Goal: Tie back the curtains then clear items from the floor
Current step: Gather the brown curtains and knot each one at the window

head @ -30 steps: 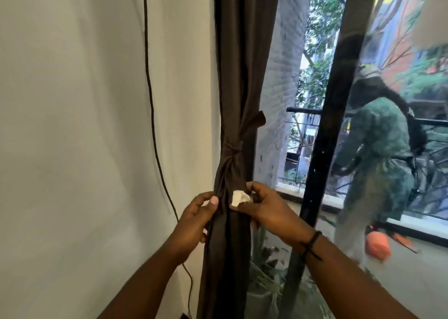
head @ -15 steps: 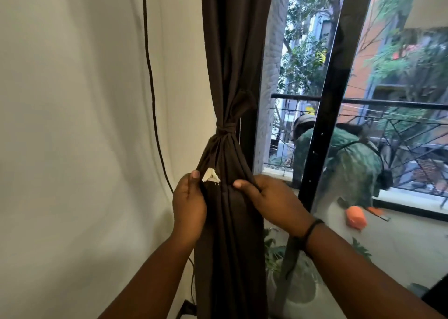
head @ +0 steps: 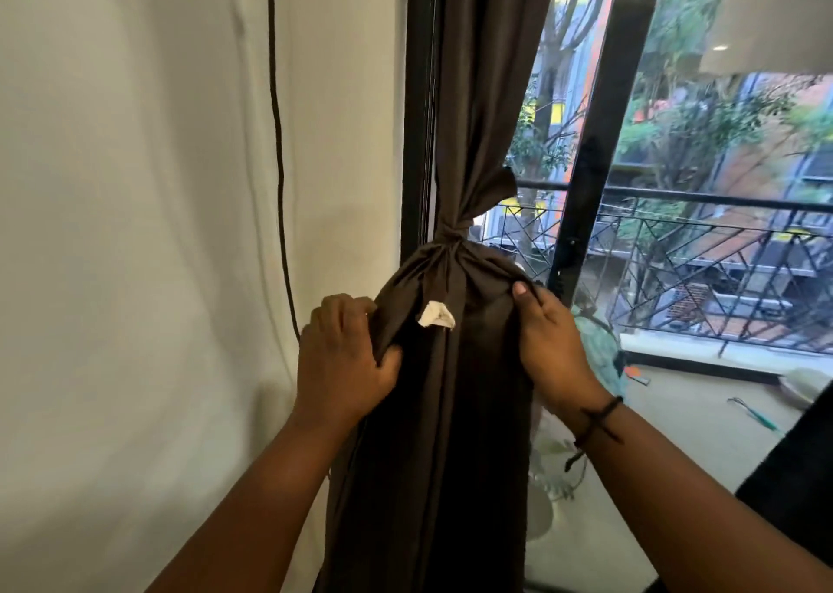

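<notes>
A dark brown curtain [head: 469, 412] hangs beside the window frame, gathered by a knotted tie of the same cloth [head: 455, 232]. A small white tag [head: 436, 315] shows on the bundle just below the knot. My left hand [head: 342, 358] grips the curtain's left edge, fingers curled into the cloth. On the bundle's right side my right hand [head: 547, 349] holds the fabric, with the thumb pressed on top of the bulge. Below the knot the cloth is spread wide between both hands.
A white wall [head: 135, 277] fills the left, with a black cable [head: 279, 141] running down it. Behind the glass are a black railing [head: 721, 205], a balcony floor with small items [head: 757, 412] and a potted plant [head: 554, 480] low behind the curtain.
Both hands moved apart and up on the bundle, widening the cloth below the knot. The view came closer to the curtain, and the person seen through the glass is out of sight.
</notes>
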`<action>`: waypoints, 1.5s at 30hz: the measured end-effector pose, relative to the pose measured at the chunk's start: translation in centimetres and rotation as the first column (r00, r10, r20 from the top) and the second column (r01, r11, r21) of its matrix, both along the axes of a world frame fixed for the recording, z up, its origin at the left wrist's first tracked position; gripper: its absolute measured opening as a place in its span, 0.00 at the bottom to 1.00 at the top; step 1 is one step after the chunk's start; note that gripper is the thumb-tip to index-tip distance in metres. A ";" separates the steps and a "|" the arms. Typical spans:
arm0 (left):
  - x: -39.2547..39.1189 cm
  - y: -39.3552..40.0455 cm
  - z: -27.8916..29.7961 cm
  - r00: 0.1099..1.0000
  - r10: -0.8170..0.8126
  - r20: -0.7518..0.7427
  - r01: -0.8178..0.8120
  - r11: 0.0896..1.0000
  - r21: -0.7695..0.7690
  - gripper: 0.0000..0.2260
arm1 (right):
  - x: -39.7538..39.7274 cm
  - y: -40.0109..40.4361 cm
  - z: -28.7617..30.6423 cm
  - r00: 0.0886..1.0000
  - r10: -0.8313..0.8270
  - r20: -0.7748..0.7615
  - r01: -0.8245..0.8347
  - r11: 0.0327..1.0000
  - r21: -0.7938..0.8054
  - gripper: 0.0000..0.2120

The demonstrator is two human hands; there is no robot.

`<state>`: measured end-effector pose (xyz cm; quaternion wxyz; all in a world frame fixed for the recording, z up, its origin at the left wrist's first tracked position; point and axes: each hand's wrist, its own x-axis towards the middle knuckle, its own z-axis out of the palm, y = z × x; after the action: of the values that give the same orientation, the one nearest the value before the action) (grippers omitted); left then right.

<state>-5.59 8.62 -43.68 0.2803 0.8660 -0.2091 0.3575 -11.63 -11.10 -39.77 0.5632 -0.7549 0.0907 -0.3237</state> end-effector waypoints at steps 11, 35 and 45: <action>0.8 0.4 0.3 0.927 -0.297 -0.229 0.044 0.694 -0.719 0.10 | -0.5 3.5 -1.4 0.976 -0.046 -0.211 -0.105 0.752 -0.651 0.13; 1.8 2.1 -5.1 0.985 -0.069 -0.156 0.080 0.994 0.067 0.09 | -4.5 -0.4 -4.3 0.922 -0.325 -0.210 0.005 0.553 -0.833 0.15; -11.0 -9.9 -14.1 0.928 -0.009 -0.372 -0.006 0.999 -0.039 0.37 | -13.7 -9.7 -11.9 0.791 -0.374 -0.485 -0.246 0.531 -0.811 0.25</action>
<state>-16.63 -1.24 -57.74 0.3320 0.9122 -0.1456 0.1908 -25.35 -20.77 -51.65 0.0521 -0.9865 0.1282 -0.0870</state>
